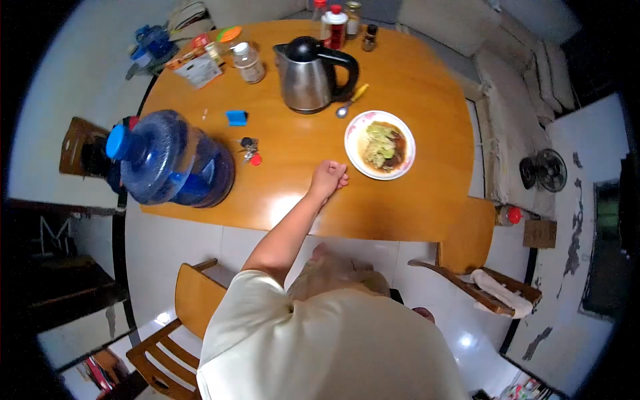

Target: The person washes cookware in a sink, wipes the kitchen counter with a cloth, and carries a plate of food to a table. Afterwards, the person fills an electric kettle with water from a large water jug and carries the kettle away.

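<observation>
My left hand rests on the wooden table near its front edge, fingers curled in, with nothing showing in them. Just right of it, a small gap away, is a round white plate with a pink-patterned rim. Pale green cooked vegetable in brown sauce lies on that plate. Behind the hand stands a steel electric kettle with a black lid and handle. A spoon with a yellow handle lies between kettle and plate. My right hand does not show.
A large blue water jug lies at the table's left. Keys and a small blue object are nearby. Jars, packets and sauce bottles stand at the back. A wooden chair is at lower left.
</observation>
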The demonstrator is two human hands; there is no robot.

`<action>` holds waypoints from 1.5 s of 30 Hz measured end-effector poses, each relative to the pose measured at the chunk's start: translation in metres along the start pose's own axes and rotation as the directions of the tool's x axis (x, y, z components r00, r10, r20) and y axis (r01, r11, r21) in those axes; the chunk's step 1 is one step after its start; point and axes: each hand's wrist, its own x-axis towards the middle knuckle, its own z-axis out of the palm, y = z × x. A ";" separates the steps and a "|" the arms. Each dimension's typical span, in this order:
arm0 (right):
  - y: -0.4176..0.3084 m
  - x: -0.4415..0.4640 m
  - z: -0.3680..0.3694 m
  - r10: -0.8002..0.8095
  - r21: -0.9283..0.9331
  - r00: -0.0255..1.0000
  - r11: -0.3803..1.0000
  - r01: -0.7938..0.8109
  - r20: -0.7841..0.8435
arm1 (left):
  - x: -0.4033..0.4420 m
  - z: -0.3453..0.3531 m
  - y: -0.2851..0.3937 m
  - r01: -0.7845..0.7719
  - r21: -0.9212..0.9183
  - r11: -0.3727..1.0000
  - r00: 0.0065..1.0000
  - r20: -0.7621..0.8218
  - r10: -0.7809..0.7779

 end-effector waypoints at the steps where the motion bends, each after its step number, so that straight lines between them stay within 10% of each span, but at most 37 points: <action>1: -0.016 0.001 0.008 -0.047 -0.053 0.999 0.997 0.048 0.013 | -0.007 -0.015 -0.006 -0.074 -0.081 0.994 0.996 -0.059 0.070; 5: -0.112 0.004 0.056 -0.319 -0.340 0.941 0.878 0.338 0.110 | -0.064 -0.098 -0.020 -0.375 -0.142 0.916 0.894 -0.317 0.317; 8: -0.236 0.011 0.115 -0.451 -0.423 0.860 0.749 0.510 0.240 | -0.132 -0.146 -0.006 -0.384 0.231 0.894 0.655 -0.615 0.440; 13: -0.452 0.032 0.248 -0.808 -0.285 0.379 0.273 0.919 0.450 | -0.189 -0.182 0.038 -0.435 0.425 0.794 0.329 -0.745 0.580; 16: -0.557 0.068 0.320 -0.913 -0.279 0.069 -0.050 0.959 0.402 | -0.215 -0.180 0.062 -0.392 0.463 0.795 0.329 -0.736 0.591; 19: -0.614 0.130 0.376 -0.971 -0.443 0.063 -0.047 0.895 0.230 | -0.246 -0.189 0.051 -0.364 0.471 0.804 0.325 -0.745 0.583; 21: -0.631 0.148 0.391 -0.877 -0.478 0.356 0.174 0.861 0.322 | -0.267 -0.192 0.047 -0.342 0.407 0.847 0.339 -0.787 0.516; 29: -0.571 0.121 0.411 -0.663 -0.226 0.466 0.418 0.880 0.586 | -0.261 -0.235 0.046 -0.281 0.487 0.827 0.383 -0.734 0.561; 31: -0.535 0.103 0.419 -0.720 -0.060 0.509 0.550 0.833 0.471 | -0.243 -0.237 0.074 -0.192 0.698 0.690 0.229 -0.652 0.723; 35: -0.473 0.039 0.415 -0.779 0.024 0.554 0.585 0.810 0.294 | -0.216 -0.255 0.113 -0.204 0.862 0.465 0.276 -0.405 0.872; 38: -0.428 0.004 0.397 -0.781 -0.099 0.567 0.563 0.821 0.261 | -0.183 -0.273 0.091 -0.318 0.716 0.622 0.377 -0.506 0.776; 45: -0.363 -0.064 0.399 -0.734 -0.184 0.593 0.566 0.803 0.331 | -0.139 -0.313 0.082 -0.559 0.782 0.278 0.092 -0.275 0.957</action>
